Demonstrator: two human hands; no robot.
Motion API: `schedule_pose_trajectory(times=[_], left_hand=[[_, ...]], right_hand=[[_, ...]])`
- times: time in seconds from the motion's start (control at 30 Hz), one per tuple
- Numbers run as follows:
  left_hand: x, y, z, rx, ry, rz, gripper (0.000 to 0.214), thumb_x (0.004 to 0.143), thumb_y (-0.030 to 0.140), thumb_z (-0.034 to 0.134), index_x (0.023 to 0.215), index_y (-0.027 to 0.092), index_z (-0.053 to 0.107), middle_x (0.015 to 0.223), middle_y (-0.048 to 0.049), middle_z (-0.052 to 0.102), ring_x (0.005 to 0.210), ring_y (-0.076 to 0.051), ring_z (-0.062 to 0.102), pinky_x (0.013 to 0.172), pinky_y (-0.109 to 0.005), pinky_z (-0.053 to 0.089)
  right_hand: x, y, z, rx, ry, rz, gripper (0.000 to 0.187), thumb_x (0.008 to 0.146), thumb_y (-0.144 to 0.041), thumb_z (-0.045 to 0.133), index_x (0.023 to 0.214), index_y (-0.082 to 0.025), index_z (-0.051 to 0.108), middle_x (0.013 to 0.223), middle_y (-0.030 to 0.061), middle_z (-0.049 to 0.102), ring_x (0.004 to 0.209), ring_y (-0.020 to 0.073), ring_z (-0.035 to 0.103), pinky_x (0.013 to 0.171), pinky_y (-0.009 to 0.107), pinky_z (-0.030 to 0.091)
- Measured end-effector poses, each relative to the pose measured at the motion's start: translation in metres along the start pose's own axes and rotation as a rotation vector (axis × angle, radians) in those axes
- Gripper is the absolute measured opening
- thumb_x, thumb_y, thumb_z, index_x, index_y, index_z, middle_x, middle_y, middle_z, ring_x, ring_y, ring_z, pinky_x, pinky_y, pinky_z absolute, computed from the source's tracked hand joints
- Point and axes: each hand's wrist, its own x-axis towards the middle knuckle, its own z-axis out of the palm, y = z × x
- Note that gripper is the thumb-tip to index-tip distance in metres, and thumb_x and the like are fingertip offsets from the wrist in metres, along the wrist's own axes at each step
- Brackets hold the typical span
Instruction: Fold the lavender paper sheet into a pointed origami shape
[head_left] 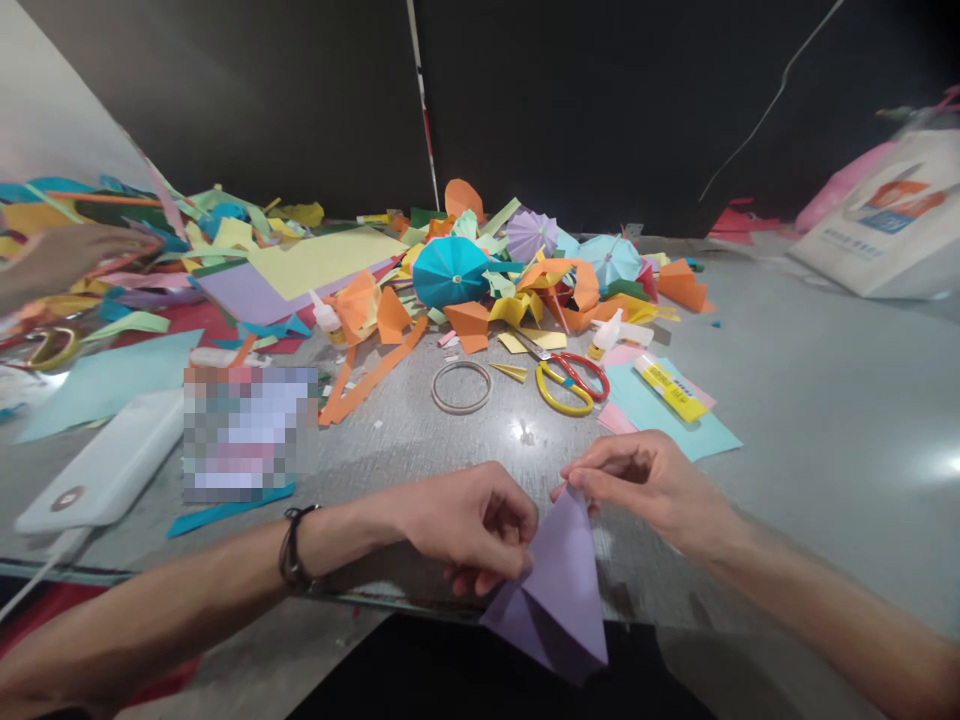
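Observation:
A folded sheet of purple paper [564, 590] hangs between my hands at the table's front edge, its point up and its folds fanning out below. My left hand [480, 530] is closed, pinching the paper's left side between thumb and fingers. At the top tip, my right hand [637, 480] pinches the paper with thumb and forefinger. Beyond my hands lie scissors [571, 385] with one red and one yellow handle, a roll of tape [461, 387] and a small folded yellow paper cone [510, 372].
Coloured paper scraps [300, 260] and pleated paper umbrellas [451, 272] heap along the back. A yellow glue tube [670, 388] lies on blue paper [705, 440] at right. A white power bank [105, 465] lies left, and another person's hand [82, 255] reaches into the scraps.

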Motion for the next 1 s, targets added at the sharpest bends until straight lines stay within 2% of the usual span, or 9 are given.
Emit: schedule_pose_trajectory(times=[0.1,0.3,0.57,0.83,1.0], left_hand=[[0.0,0.0,-0.0008,0.001,-0.006,-0.012,0.019,0.079,0.02,0.065,0.066,0.019,0.052,0.053,0.0053,0.061,0.037,-0.007,0.053,0.033,-0.014,0.039],[-0.0011,0.001,-0.0025,-0.029,-0.009,0.001,0.019,0.078,0.021,0.069,0.066,0.018,0.054,0.054,0.0045,0.062,0.038,-0.008,0.054,0.034,-0.014,0.04],[0.0,-0.0016,-0.0025,-0.003,0.021,0.021,0.023,0.084,0.028,0.07,0.069,0.018,0.055,0.054,0.0045,0.062,0.037,-0.007,0.054,0.033,-0.014,0.04],[0.0,-0.002,-0.0017,-0.013,0.029,0.026,0.021,0.082,0.026,0.071,0.07,0.017,0.056,0.054,0.0045,0.062,0.038,-0.007,0.053,0.034,-0.013,0.04],[-0.0005,-0.0017,-0.0014,0.015,0.044,0.025,0.021,0.083,0.028,0.072,0.072,0.017,0.058,0.054,0.0047,0.061,0.039,-0.007,0.053,0.035,-0.013,0.04]], right_hand=[[0.0004,0.0018,-0.0006,-0.018,-0.006,-0.011,0.029,0.088,-0.047,0.078,0.085,-0.018,0.079,0.082,0.0071,0.078,0.066,0.0144,0.066,0.064,0.028,0.057],[0.0032,0.0052,-0.0021,0.032,-0.079,-0.025,0.025,0.097,-0.045,0.07,0.102,-0.02,0.073,0.099,0.0072,0.078,0.085,0.0165,0.07,0.071,0.028,0.059],[0.0046,0.0072,-0.0024,0.031,-0.045,0.0,0.027,0.093,-0.045,0.074,0.097,-0.019,0.076,0.094,0.0063,0.074,0.079,0.0151,0.067,0.066,0.026,0.058],[0.0066,0.0103,-0.0063,0.052,-0.042,0.008,0.02,0.091,-0.042,0.078,0.09,-0.022,0.081,0.093,0.0049,0.078,0.081,0.0134,0.064,0.075,0.024,0.052],[0.0066,0.0089,-0.0048,0.106,-0.143,0.083,0.025,0.09,-0.045,0.078,0.102,-0.023,0.077,0.1,0.0059,0.079,0.089,0.0166,0.068,0.077,0.027,0.054]])
